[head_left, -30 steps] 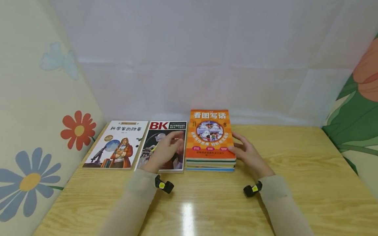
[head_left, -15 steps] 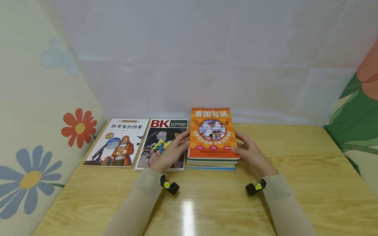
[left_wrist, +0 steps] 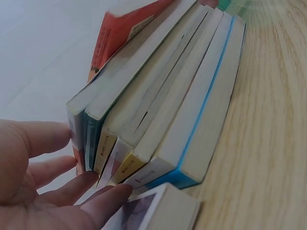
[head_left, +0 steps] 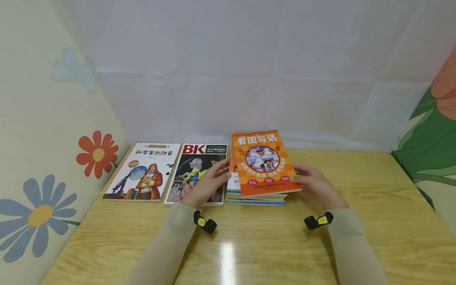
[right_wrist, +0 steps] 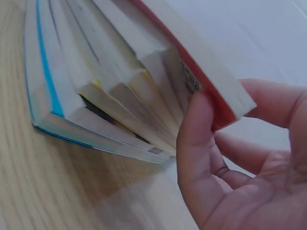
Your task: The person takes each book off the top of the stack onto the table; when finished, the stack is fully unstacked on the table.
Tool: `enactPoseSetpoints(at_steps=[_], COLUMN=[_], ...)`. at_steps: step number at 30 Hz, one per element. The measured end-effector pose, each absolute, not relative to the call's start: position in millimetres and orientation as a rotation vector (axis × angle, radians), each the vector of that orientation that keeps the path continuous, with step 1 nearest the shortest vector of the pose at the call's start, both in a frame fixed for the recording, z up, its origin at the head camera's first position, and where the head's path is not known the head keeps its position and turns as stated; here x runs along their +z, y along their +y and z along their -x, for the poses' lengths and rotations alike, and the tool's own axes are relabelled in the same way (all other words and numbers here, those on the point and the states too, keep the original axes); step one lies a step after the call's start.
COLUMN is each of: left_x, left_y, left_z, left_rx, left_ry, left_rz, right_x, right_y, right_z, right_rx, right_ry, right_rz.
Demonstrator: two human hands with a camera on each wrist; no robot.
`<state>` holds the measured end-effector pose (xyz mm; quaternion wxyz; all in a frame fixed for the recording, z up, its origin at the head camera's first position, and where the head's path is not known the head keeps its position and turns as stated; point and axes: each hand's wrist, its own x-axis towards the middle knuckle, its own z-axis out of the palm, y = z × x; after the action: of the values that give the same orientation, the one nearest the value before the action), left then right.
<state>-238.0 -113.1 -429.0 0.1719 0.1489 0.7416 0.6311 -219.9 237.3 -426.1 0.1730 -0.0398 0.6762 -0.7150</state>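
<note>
Pinching the lower right corner of the orange book (head_left: pixel 263 162) between the thumb and fingers of the right hand (head_left: pixel 317 184), with part of the grip concealed by the book in the head view. Lying at a slant atop the stack of books (left_wrist: pixel 148 120), raised at the held side and jutting past the right edge. Hard to tell from above just where to place the contact with the book beneath; visible there only as a strip of orange and white.

Touching the spines with the left hand (head_left: pixel 206 182), with fingers spread and with the palm cut off in the left wrist view. Covering the lower right of the BK book (head_left: pixel 189 170) from above, and showing just a corner of it in the left wrist view. Too small or blurred to read on the spines.

Farther left on the wooden surface (head_left: pixel 263 227), flat and in full view, beside the BK book: the white book (head_left: pixel 142 170). Cut off at the bottom of the head view, both sleeves (head_left: pixel 160 245).
</note>
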Motion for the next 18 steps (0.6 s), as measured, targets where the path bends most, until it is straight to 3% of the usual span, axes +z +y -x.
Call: enactPoseSetpoints(at_steps=[18], left_x=[-430], left_y=[-112], left_z=[238], left_rx=[1.795], left_ry=[2.110], left_rz=[-0.357], right_x=[-409], right_y=[273], right_z=[211], right_rx=[-2.319], right_ry=[1.570], right_rz=[0.041])
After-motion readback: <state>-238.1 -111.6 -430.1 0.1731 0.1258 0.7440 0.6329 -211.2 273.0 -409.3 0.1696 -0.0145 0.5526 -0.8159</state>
